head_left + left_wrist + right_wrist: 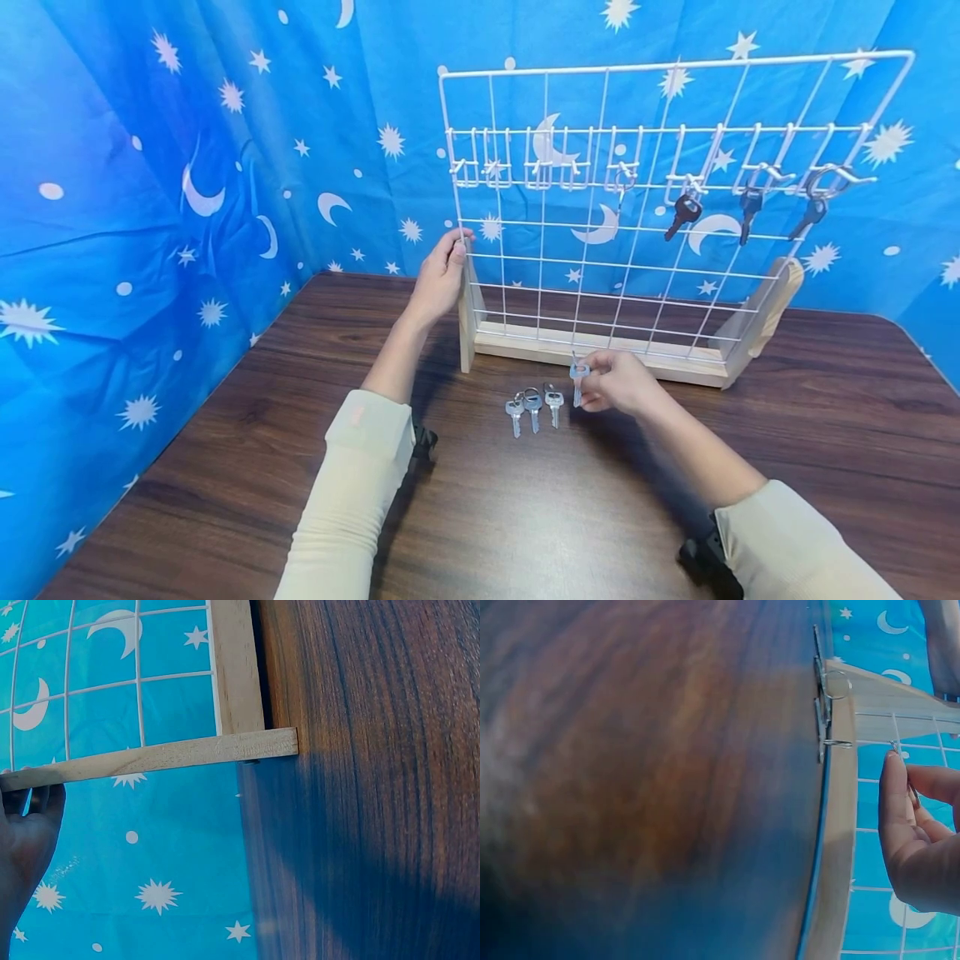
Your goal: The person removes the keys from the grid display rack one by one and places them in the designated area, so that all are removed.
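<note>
My left hand (pixel 441 279) grips the left upright of a white wire grid rack (pixel 542 271) with a wooden base. In the left wrist view its fingers (pixel 54 802) curl against the edge of the wooden upright (pixel 172 754). Low in front of the grid, my right hand (pixel 617 382) pinches a silver key (pixel 578 385) between thumb and fingers, its blade pointing down. To its left, three silver keys (pixel 533 407) with rings lie side by side on the table. Several keys with rings, including a dark key (pixel 684 215), hang from hooks on the rack's right half.
Along the rack's left half run white hooks (pixel 537 171) with no keys. The rack stands on a dark wood-grain table (pixel 480 517). Behind and to the left hangs a blue curtain (pixel 247 200) with white stars and moons. The right wooden foot (pixel 776 304) juts forward.
</note>
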Demonstrator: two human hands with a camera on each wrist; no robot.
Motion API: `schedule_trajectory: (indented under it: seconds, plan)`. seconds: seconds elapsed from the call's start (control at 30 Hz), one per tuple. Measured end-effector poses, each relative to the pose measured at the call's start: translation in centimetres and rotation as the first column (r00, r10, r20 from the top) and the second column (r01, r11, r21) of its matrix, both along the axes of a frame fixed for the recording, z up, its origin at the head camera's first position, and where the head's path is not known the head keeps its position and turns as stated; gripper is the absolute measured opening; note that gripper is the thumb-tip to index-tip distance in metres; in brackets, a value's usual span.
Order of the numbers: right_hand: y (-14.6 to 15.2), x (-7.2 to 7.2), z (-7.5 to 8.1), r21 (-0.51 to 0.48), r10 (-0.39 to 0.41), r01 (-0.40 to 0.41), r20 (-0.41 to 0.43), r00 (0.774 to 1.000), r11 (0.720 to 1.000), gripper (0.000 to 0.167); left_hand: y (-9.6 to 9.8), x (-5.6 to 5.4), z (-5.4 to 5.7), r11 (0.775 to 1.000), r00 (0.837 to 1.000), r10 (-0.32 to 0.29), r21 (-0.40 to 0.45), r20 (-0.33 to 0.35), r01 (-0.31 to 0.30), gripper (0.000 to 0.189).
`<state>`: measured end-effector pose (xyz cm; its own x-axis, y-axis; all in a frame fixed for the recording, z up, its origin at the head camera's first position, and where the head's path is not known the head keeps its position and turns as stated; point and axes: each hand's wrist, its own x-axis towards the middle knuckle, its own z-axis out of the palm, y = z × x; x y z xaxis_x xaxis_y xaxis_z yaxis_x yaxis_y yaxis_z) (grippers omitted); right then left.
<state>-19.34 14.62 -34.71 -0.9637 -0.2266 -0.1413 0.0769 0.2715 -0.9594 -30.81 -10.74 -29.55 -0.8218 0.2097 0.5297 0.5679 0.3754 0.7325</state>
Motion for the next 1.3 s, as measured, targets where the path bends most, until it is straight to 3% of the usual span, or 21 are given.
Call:
schedule_trajectory:
  seconds: [0.2, 0.5, 0.73, 1.3]
  plan:
    - [0.0, -0.2, -0.6, -0.011, 0.012, -0.011, 0.066, 0.998, 1.000, 0.023, 0.0, 0.2, 0.1, 1.000, 1.000, 0.000, 0.009, -0.002, 0.000, 0.033]
    - [0.1, -0.4, -1.4, 0.071, 0.039, -0.047, 0.113, 0.993, 0.996, 0.018, 0.1, 0.2, 0.1, 1.000, 1.000, 0.001, 0.012, -0.007, -0.001, 0.033]
    - [0.2, -0.6, -1.9, 0.104, 0.018, -0.035, 0.160, 0.987, 0.994, 0.014, 0.2, 0.2, 0.3, 1.000, 1.000, -0.003, 0.016, -0.007, 0.004, 0.032]
    - [-0.4, -0.9, -2.5, 0.162, -0.006, -0.024, 0.185, 0.983, 0.986, 0.007, 0.1, 0.3, 0.1, 1.000, 1.000, 0.000, 0.015, -0.003, 0.000, 0.032]
